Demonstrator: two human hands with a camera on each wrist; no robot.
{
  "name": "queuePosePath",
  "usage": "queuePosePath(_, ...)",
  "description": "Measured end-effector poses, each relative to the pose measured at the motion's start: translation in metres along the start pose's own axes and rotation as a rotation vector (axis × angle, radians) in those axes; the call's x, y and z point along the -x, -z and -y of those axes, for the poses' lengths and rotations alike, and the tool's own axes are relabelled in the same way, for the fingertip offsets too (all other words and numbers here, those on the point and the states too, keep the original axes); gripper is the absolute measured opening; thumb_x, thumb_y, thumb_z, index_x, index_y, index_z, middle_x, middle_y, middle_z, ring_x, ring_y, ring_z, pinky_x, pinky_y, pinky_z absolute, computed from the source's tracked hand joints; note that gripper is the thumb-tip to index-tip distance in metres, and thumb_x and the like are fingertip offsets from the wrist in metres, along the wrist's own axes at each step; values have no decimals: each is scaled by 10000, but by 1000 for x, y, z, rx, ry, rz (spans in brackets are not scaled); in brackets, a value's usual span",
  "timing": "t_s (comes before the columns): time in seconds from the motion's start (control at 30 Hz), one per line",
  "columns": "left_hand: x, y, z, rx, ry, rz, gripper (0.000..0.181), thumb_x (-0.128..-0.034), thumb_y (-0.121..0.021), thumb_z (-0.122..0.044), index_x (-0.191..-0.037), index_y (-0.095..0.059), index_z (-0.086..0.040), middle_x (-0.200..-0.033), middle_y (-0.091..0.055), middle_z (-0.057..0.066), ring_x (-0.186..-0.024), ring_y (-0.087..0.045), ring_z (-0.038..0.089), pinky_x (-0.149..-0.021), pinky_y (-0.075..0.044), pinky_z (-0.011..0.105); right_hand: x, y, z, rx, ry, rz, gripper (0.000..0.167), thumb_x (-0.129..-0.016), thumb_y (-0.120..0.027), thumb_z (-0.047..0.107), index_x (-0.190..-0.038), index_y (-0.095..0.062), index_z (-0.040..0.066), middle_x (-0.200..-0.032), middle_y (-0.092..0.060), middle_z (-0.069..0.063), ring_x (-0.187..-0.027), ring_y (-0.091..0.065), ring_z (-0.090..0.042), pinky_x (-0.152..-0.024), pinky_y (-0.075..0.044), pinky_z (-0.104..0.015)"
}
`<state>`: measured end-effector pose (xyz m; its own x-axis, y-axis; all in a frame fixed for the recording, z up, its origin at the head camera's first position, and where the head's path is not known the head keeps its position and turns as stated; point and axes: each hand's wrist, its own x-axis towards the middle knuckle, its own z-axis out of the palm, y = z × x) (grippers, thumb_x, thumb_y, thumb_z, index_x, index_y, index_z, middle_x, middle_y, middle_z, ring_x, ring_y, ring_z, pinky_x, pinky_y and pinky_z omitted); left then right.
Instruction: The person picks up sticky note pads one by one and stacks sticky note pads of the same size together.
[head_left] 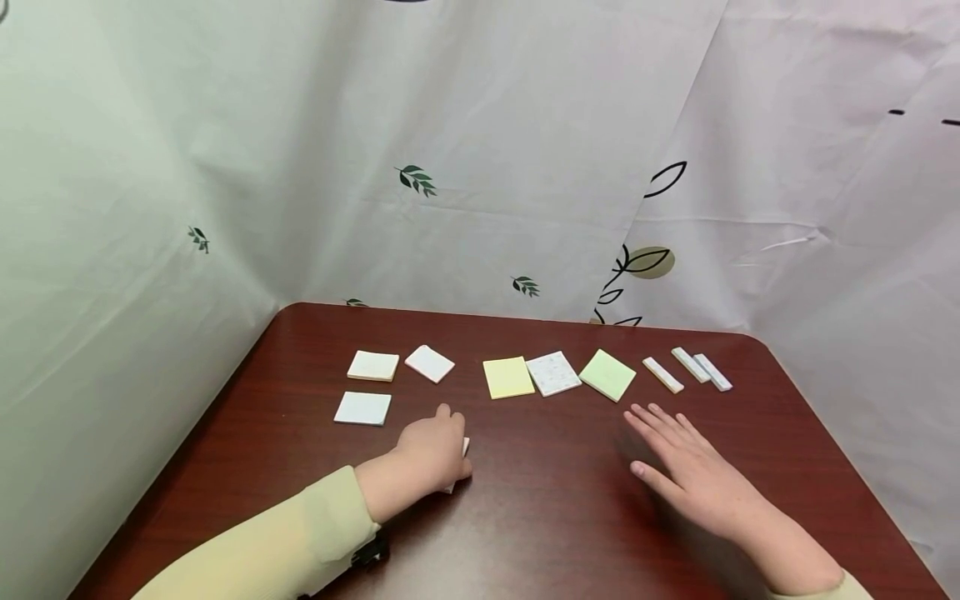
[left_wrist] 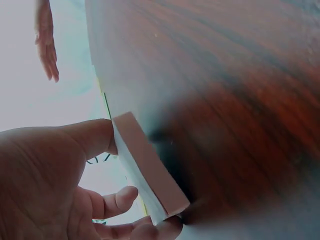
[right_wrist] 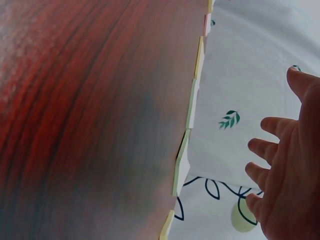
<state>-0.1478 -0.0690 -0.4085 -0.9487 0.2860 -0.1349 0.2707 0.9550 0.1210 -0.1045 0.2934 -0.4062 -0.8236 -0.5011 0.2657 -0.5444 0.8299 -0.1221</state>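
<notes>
My left hand (head_left: 429,454) is at the left-middle of the table. Between its thumb and fingertips it pinches a small pad of sticky notes (left_wrist: 151,162), with a white face and a pinkish edge in the left wrist view. In the head view the hand covers most of that pad. My right hand (head_left: 701,477) hovers over the right side, palm down with straight fingers, holding nothing. Nearest its fingertips lies a green sticky-note pad (head_left: 607,376). Beyond the left hand lies a pale bluish-white pad (head_left: 363,408).
Along the back lie a cream pad (head_left: 372,367), a pinkish-white pad (head_left: 430,364), a yellow pad (head_left: 508,377) and a patterned white pad (head_left: 553,373). Several narrow strips (head_left: 663,376) lie farther right. A patterned white curtain (head_left: 480,167) borders the dark red wooden table (head_left: 555,517).
</notes>
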Motion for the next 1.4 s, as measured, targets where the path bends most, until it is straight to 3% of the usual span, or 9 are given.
queuePosePath(0.33, 7, 1, 9, 47, -55, -70, 280, -816, -692, -248, -922, -574, -17, -916, -503, 127, -524, -476, 183, -517, -469, 377, 0, 1, 1, -7, -10, 6, 645, -987, -598, 385, -1545, -356, 171, -1559, -379, -63, -1497, -189, -190, -1161, 50, -200)
queuePosePath(0.6, 14, 3, 16, 93, -94, -143, 203, -828, -665, -221, -876, -600, -34, -922, -511, 125, -520, -472, 168, -526, -465, 359, 1, 0, 3, -15, -12, 5, 640, -983, -607, 374, -1537, -370, 157, -1562, -375, -59, -1494, -202, -202, -1160, 46, -195)
queuePosePath(0.73, 15, 5, 23, 97, -97, -159, 146, -821, -646, -215, -817, -569, -91, -830, -516, 73, -558, -473, 160, -554, -459, 355, 1, 1, 4, -11, -11, 5, 636, -980, -614, 367, -1529, -385, 140, -1560, -378, -63, -1493, -205, -205, -1160, 46, -195)
queuePosePath(0.87, 15, 11, 30, 117, -55, -141, 136, -813, -610, -197, -760, -500, -137, -677, -484, -1, -575, -483, 160, -569, -455, 376, 1, 1, 5, -9, -11, 9, 641, -977, -619, 358, -1533, -379, 147, -1558, -382, -69, -1485, -233, -235, -1158, 48, -191)
queuePosePath(0.93, 14, 14, 34, 133, -32, -128, 154, -858, -586, -198, -754, -490, -136, -636, -485, -10, -572, -498, 161, -580, -462, 385, 1, 1, 5, -10, -12, 10, 645, -977, -620, 354, -1537, -371, 156, -1557, -383, -72, -1486, -231, -233, -1158, 49, -190)
queuePosePath(1.03, 12, 17, 41, 151, -14, -116, 179, -920, -553, -206, -770, -511, -116, -638, -509, 0, -601, -534, 163, -615, -481, 393, 2, 1, 5, -11, -14, 12, 646, -979, -617, 355, -1542, -361, 166, -1558, -382, -72, -1489, -221, -221, -1157, 49, -187)
queuePosePath(1.13, 10, 17, 49, 194, 4, -82, 114, -896, -569, -181, -816, -543, -105, -674, -549, -7, -625, -545, 156, -622, -476, 376, 1, 1, 6, -14, -10, 9, 636, -983, -610, 361, -1535, -374, 150, -1558, -381, -71, -1489, -222, -217, -1157, 44, -186)
queuePosePath(1.27, 8, 15, 58, 314, 31, -6, 95, -819, -607, -138, -888, -552, -104, -715, -561, -11, -586, -537, 137, -559, -448, 329, 1, 1, 6, -17, -2, 8, 632, -987, -603, 363, -1536, -372, 149, -1559, -379, -69, -1487, -229, -221, -1158, 35, -184)
queuePosePath(1.4, 9, 11, 60, 504, 52, 87, 106, -857, -589, -115, -937, -529, -81, -685, -557, 40, -467, -553, 146, -454, -470, 299, 2, 0, 7, -17, 3, 8, 641, -985, -609, 349, -1546, -353, 170, -1559, -380, -69, -1487, -226, -213, -1157, 33, -182)
